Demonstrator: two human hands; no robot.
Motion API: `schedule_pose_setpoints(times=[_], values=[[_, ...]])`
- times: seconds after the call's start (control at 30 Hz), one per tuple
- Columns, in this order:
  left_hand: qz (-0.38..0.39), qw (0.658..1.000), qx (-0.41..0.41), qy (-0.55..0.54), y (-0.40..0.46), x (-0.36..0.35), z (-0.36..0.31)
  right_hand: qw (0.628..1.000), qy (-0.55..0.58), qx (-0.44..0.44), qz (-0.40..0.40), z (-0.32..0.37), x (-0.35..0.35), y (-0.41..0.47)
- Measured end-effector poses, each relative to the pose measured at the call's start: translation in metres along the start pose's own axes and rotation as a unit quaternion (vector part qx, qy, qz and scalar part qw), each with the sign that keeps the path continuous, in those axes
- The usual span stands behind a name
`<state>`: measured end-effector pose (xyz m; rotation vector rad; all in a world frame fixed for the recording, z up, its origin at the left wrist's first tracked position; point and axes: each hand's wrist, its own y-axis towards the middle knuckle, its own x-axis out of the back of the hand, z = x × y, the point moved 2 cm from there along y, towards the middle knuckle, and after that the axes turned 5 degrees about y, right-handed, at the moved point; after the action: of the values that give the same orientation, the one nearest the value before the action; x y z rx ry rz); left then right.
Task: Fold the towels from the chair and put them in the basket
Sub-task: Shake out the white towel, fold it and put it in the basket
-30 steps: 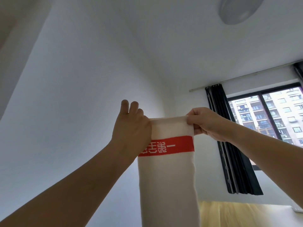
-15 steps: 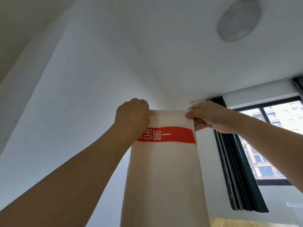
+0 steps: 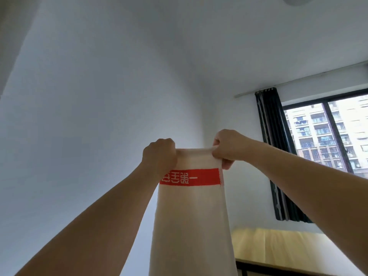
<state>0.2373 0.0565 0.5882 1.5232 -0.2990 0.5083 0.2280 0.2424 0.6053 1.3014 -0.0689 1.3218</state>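
Up in front of the head camera: a cream towel (image 3: 191, 226) hangs lengthwise, held aloft against a white wall (image 3: 89, 116).
Towel: its top edge is stretched level between the two hands; the cloth falls straight down and runs out of the bottom of the picture.
Towel marking: a red band (image 3: 201, 177) with white characters crosses the cloth just below the top edge; its left end is hidden behind the left wrist.
Left hand (image 3: 160, 154): back of the hand faces the camera, fingers curled tight round the towel's upper left corner.
Right hand (image 3: 229, 147): fingers (image 3: 226, 163) curled round the upper right corner, bunching the hem there.
Arms: both bare forearms reach up from the lower corners of the picture.
Window side: a dark curtain (image 3: 272, 156) hangs beside a black-framed window (image 3: 328, 140), well right of the towel; apartment blocks show through the glass.
Lower right: a pale wooden surface (image 3: 278, 248) lies behind the towel; what it belongs to cannot be told.
Ceiling: the rim of a round lamp (image 3: 298, 0) shows at the top edge.
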Motion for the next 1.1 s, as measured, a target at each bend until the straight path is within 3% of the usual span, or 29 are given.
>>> schedule_pose_setpoints(times=[0.1,0.23,0.43,0.63,0.77,0.9,1.0,1.1], values=[[0.015,0.996,0.062,-0.062,0.006,-0.016,0.003,0.996,0.031,0.023,-0.078,-0.007,-0.017,0.009],[-0.022,0.983,0.094,-0.155,0.012,-0.006,-0.003,0.958,0.208,0.034,-0.193,-0.018,-0.018,0.012],[-0.026,0.974,0.084,-0.21,-0.006,-0.002,0.0,0.947,0.27,0.02,-0.173,-0.031,-0.023,-0.003],[0.06,0.976,0.106,-0.182,-0.057,-0.018,-0.001,0.959,0.272,-0.016,-0.073,-0.053,-0.059,-0.049],[0.171,0.958,0.154,-0.171,-0.11,-0.051,0.0,0.96,0.263,-0.082,0.043,-0.078,-0.104,-0.09],[0.295,0.925,0.187,-0.149,-0.179,-0.101,-0.001,0.944,0.249,-0.158,0.15,-0.111,-0.164,-0.134],[0.358,0.885,0.221,-0.199,-0.231,-0.141,-0.001,0.933,0.228,-0.202,0.19,-0.135,-0.209,-0.166],[0.432,0.863,0.19,-0.181,-0.286,-0.19,-0.008,0.922,0.21,-0.237,0.223,-0.168,-0.264,-0.199]])
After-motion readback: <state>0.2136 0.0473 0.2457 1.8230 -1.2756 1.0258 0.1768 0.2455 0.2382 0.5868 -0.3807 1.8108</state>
